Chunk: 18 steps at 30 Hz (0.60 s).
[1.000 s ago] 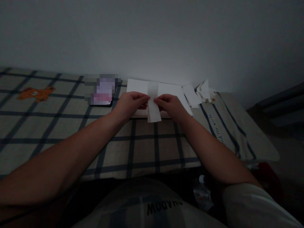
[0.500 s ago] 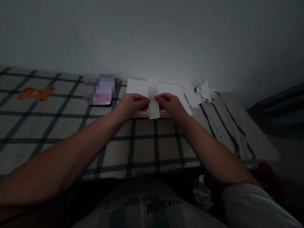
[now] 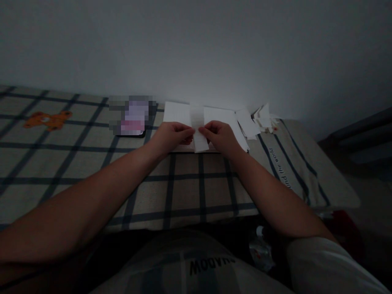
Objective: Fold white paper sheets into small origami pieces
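A narrow white strip of paper (image 3: 200, 142) is pinched between my two hands, upright with its lower end tilted a little to the right. My left hand (image 3: 176, 134) grips its left edge between thumb and fingers. On the opposite edge, my right hand (image 3: 221, 134) closes thumb and forefinger the same way. Beneath the hands lies an open notebook (image 3: 177, 111) with white pages, partly hidden by them. Loose white paper pieces (image 3: 247, 122) lie at the notebook's right side.
Left of the notebook rests a phone (image 3: 133, 118) with a lit, blurred screen. Folded white paper (image 3: 263, 116) stands at the right near the wall. An orange bear-shaped print (image 3: 47, 119) shows on the checked tablecloth (image 3: 147, 200). A clear plastic bottle (image 3: 261, 251) is below the table edge.
The paper strip has tilted, its lower end swinging slightly to the right. Both hands keep their pinch and have barely shifted.
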{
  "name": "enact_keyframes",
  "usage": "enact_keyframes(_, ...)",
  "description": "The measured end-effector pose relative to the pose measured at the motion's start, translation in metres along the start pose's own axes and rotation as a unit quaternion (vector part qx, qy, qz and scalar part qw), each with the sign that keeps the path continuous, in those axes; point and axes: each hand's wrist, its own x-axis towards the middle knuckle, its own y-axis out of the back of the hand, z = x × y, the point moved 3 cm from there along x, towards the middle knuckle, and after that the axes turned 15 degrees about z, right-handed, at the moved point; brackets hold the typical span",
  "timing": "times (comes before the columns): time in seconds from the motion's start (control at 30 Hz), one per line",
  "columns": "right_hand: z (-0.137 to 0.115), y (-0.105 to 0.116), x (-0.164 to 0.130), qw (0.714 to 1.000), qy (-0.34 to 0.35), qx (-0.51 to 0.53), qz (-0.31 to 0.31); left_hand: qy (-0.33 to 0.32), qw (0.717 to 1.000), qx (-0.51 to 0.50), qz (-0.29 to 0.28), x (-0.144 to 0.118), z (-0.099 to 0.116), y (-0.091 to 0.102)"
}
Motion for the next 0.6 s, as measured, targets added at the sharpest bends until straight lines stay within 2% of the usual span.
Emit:
enact_keyframes(0.17,0.0017,-0.0018,-0.0006,1.000,-0.014,0.010,0.001,-0.013,1.000,0.024,0.011,-0.0014,0.0021,0.0026)
enact_keyframes(0.33,0.0034,-0.0060,-0.0019,0.997,-0.046,0.039,-0.044,-0.029,0.999,0.018,0.018,-0.0017,0.0074,0.0048)
enact_keyframes(0.47,0.0028,-0.0062,-0.0027,0.997,-0.044,0.024,-0.062,-0.031,0.999,0.000,0.025,-0.0015,0.0083,0.0051)
enact_keyframes(0.6,0.0005,-0.0033,-0.0022,0.998,-0.033,-0.014,-0.050,-0.024,1.000,-0.006,0.019,-0.0026,0.0067,0.0031)
